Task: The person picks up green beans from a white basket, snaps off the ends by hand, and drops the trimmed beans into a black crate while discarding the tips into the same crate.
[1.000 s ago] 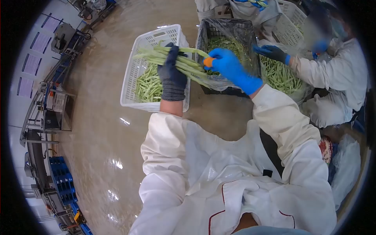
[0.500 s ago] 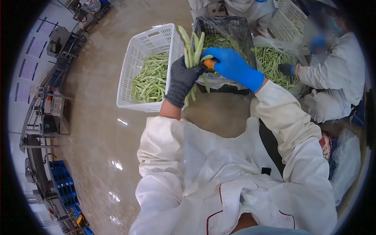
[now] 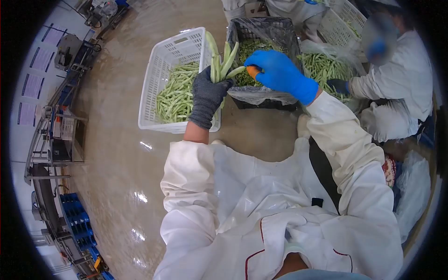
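Note:
My left hand point(image 3: 211, 91), in a dark grey knit glove, is closed around a bunch of long green beans point(image 3: 216, 68) whose ends stick up past the fingers. My right hand point(image 3: 282, 77) wears a blue glove and is held to the right of the bunch, fingers bent together. An orange piece point(image 3: 253, 71) shows at its fingertips; whether it is a finger cover or a small tool I cannot make out. The tip of one bean leans toward it. Below the hands are a white crate point(image 3: 145, 100) of beans and a black lined crate point(image 3: 265, 25) with green scraps.
On the right, a co-worker point(image 3: 396, 70) in white reaches a dark-gloved hand into a plastic bag of beans point(image 3: 322, 67). Another white crate point(image 3: 343, 25) stands behind. Legs of a further person show at the top. Metal equipment point(image 3: 63, 135) lines the left wall.
My left hand has shifted a little left with the bunch. My right hand has drawn slightly away to the right, so the gap between the hands is wider.

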The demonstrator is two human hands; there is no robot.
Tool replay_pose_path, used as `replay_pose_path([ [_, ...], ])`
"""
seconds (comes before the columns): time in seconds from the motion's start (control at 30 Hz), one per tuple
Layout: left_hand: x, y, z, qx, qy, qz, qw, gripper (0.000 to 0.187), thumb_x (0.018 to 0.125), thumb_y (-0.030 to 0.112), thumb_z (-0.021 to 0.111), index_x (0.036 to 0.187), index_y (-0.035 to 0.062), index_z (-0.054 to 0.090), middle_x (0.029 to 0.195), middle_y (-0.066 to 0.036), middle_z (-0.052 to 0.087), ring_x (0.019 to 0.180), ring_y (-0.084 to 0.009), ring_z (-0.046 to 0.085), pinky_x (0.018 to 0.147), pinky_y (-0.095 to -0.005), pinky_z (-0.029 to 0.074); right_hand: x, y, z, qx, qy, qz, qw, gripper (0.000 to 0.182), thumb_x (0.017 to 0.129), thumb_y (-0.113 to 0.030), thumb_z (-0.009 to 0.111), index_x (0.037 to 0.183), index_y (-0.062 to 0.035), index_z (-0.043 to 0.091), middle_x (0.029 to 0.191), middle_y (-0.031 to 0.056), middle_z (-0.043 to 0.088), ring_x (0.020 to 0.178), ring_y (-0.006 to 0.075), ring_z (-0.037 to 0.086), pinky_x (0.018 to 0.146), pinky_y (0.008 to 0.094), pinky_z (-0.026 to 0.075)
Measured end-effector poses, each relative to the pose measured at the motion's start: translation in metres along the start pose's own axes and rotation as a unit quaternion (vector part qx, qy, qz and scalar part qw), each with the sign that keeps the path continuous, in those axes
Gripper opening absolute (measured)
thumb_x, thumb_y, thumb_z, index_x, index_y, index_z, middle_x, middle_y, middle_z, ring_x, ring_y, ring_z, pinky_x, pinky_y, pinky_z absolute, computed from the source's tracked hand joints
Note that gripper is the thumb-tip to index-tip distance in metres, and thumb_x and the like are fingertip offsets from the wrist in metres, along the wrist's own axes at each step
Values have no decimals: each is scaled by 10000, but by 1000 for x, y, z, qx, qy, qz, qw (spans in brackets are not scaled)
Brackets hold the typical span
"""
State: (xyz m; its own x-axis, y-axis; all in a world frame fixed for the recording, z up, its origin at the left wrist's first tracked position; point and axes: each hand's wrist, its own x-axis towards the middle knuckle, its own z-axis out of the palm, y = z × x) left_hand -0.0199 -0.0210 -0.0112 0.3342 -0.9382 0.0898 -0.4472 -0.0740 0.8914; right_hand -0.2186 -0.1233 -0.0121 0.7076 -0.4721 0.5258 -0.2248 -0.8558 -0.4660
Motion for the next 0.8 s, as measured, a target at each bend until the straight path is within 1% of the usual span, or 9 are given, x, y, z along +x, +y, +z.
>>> replay_pose_path([
  [0.1, 0, -7, 8, -78, 15, 14, 997, 408, 696, 45, 751, 1091, 0, 657, 892, -94, 699, 772, -159, 659, 730, -300, 523, 4, -3, 3, 173, 8, 90, 981, 235, 793, -68, 585, 1010, -18, 662, 855, 117, 656, 743, 216, 622, 707, 337, 498],
  [0.23, -10, 12, 14, -288, 24, 3, 957, 362, 744, -14, 700, 1097, -49, 624, 963, -104, 685, 815, -174, 658, 734, -300, 533, 8, 4, 8, 429, -12, 176, 886, 229, 789, -64, 553, 972, 8, 672, 827, 77, 655, 725, 126, 576, 691, 300, 489],
  [0.33, -3, 10, -7, -358, 53, 11, 932, 362, 770, -30, 660, 1126, -59, 600, 1012, -123, 668, 865, -206, 659, 751, -319, 541, 1, 34, 29, 262, -73, 199, 942, 222, 789, -113, 567, 940, -3, 688, 805, 96, 674, 702, 149, 589, 689, 316, 494],
  [0.43, 3, 8, -48, -392, 118, 35, 912, 351, 798, -46, 635, 1143, -57, 572, 1036, -131, 645, 877, -225, 655, 726, -327, 544, -4, 48, 17, 63, -58, 251, 964, 223, 758, -223, 607, 856, -49, 708, 820, 211, 665, 724, 339, 644, 692, 424, 504],
  [0.53, 11, -9, -96, -389, 184, 45, 901, 286, 805, -40, 637, 1088, -48, 601, 971, -108, 650, 800, -216, 649, 701, -310, 533, -7, 69, 3, -6, -58, 235, 970, 232, 742, -219, 607, 883, -69, 713, 855, 222, 654, 808, 394, 636, 723, 461, 504],
  [0.6, 22, -39, -126, -293, 286, 62, 910, 263, 779, -21, 685, 1036, -23, 628, 909, -93, 651, 725, -209, 637, 647, -304, 524, -8, 75, -1, -22, -55, 236, 970, 239, 749, -203, 613, 920, -68, 712, 899, 205, 664, 860, 383, 637, 759, 462, 505],
  [0.67, 40, -77, -148, -149, 413, 30, 898, 270, 765, -15, 708, 1025, -10, 634, 896, -87, 652, 704, -211, 634, 622, -306, 521, -13, 81, 6, -86, 41, 210, 973, 257, 764, -170, 612, 981, -66, 702, 965, 194, 660, 921, 379, 625, 808, 456, 500],
  [0.7, 40, -82, -149, -188, 415, 36, 890, 310, 748, -14, 732, 1042, 2, 632, 886, -86, 658, 674, -220, 630, 599, -316, 519, -12, 80, 7, -120, 93, 196, 969, 270, 771, -154, 611, 1012, -66, 697, 998, 189, 659, 951, 377, 618, 833, 453, 498],
  [0.8, 36, -81, -140, -355, 257, -39, 898, 316, 775, 3, 716, 1079, 13, 628, 933, -94, 667, 725, -227, 639, 632, -317, 525, -7, 74, 7, -153, 119, 157, 968, 331, 791, -101, 601, 1115, -67, 658, 1096, 174, 637, 1015, 380, 597, 894, 456, 481],
])
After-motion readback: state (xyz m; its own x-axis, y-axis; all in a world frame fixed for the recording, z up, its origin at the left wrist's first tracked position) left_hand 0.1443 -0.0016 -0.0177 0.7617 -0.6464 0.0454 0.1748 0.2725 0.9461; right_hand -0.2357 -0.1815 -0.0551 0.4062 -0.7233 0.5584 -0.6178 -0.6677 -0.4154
